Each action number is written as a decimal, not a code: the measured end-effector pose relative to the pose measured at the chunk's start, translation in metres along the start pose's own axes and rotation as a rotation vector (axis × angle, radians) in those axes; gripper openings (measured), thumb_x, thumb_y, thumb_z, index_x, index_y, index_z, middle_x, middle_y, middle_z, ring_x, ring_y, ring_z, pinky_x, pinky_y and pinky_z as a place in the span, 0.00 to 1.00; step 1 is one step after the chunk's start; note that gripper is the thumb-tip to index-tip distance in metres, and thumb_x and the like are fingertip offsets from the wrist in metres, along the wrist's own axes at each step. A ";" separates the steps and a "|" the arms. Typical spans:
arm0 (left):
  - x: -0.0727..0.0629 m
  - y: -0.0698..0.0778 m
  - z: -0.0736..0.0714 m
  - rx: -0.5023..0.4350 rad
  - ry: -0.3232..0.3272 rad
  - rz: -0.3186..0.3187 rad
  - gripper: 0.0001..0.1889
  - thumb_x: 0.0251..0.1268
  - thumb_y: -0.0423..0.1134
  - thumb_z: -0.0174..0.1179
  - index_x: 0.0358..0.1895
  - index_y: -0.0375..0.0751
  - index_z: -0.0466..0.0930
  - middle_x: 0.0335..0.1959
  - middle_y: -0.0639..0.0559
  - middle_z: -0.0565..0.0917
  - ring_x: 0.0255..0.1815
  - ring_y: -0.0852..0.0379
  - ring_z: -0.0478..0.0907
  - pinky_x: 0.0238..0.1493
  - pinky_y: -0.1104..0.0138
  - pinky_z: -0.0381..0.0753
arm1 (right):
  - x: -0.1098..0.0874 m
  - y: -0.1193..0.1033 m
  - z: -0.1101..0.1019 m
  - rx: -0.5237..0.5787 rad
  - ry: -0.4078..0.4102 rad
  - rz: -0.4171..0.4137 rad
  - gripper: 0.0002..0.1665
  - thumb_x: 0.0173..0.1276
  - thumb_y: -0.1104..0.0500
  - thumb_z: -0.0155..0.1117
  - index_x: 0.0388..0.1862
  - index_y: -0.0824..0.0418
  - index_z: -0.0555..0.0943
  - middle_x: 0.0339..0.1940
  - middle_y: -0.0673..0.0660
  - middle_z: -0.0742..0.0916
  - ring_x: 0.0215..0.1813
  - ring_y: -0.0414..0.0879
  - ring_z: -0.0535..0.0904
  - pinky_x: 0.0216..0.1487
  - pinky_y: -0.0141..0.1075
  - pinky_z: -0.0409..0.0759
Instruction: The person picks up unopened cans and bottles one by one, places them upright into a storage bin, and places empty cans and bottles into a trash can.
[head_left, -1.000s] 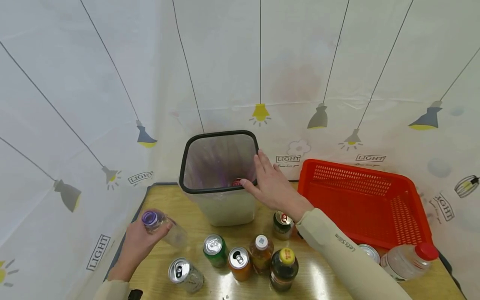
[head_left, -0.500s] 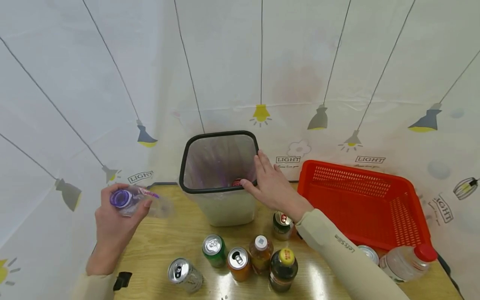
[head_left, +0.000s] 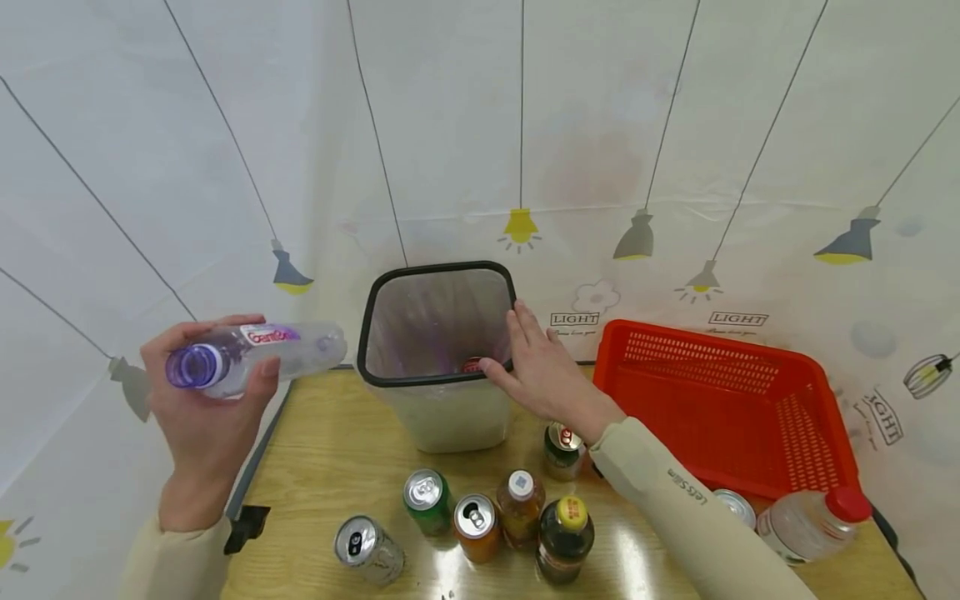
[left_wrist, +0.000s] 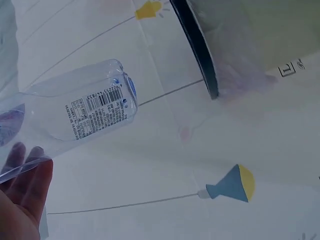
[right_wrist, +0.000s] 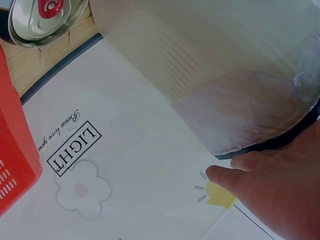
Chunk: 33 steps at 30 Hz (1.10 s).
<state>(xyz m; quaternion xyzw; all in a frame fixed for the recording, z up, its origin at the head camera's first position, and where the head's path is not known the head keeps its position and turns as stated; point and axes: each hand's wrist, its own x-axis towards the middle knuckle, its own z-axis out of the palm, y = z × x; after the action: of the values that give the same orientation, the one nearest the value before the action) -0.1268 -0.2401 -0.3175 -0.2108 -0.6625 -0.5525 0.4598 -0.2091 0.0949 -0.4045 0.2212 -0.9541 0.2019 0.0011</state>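
My left hand [head_left: 206, 417] grips a clear plastic bottle [head_left: 281, 350] raised at the left. The bottle lies nearly level, its purple neck toward me and its base pointing at the bin; in the left wrist view a barcode label [left_wrist: 100, 107] shows near the base. A light-coloured trash bin [head_left: 453, 417] with a black rim and a clear liner stands at the back of the table. With fingers straight, my right hand [head_left: 543, 367] rests on the bin's right rim. Inside the bin, part of a red can [head_left: 472, 365] shows near the front wall.
Before the bin stand a silver can [head_left: 370, 550], a green can [head_left: 429, 502], an orange can [head_left: 477, 528], an amber bottle [head_left: 521, 510] and a dark yellow-capped bottle [head_left: 566, 542]. Another can [head_left: 563, 452] is under my right wrist. A red basket [head_left: 697, 408] and a red-capped bottle [head_left: 806, 527] are right.
My left hand has lifted the clear bottle up and to the left from low over the table, tipping its base up to nearly level. The right hand has stayed on the rim.
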 end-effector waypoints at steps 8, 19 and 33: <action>0.008 -0.009 0.040 -0.032 -0.104 -0.054 0.30 0.61 0.40 0.73 0.58 0.32 0.67 0.51 0.44 0.87 0.50 0.51 0.86 0.49 0.72 0.84 | 0.000 0.001 0.001 0.004 0.007 -0.003 0.54 0.80 0.31 0.44 0.85 0.68 0.46 0.87 0.62 0.46 0.86 0.56 0.44 0.80 0.59 0.50; -0.011 -0.042 0.084 0.174 -0.273 -0.233 0.29 0.63 0.40 0.72 0.60 0.33 0.67 0.48 0.39 0.86 0.44 0.55 0.85 0.42 0.74 0.83 | 0.001 0.001 0.000 0.008 0.001 0.004 0.54 0.80 0.31 0.43 0.85 0.68 0.45 0.87 0.62 0.45 0.86 0.56 0.43 0.80 0.59 0.46; -0.024 -0.072 0.103 0.400 -0.549 -0.516 0.35 0.64 0.46 0.72 0.66 0.33 0.65 0.54 0.34 0.82 0.53 0.40 0.82 0.54 0.48 0.83 | 0.002 0.002 0.001 0.013 -0.001 0.009 0.54 0.80 0.32 0.44 0.85 0.68 0.45 0.87 0.62 0.45 0.86 0.57 0.44 0.80 0.60 0.47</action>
<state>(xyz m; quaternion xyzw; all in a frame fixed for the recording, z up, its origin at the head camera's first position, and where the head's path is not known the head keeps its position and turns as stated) -0.2104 -0.1603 -0.3732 -0.0841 -0.8855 -0.4335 0.1446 -0.2118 0.0949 -0.4060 0.2172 -0.9537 0.2079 -0.0017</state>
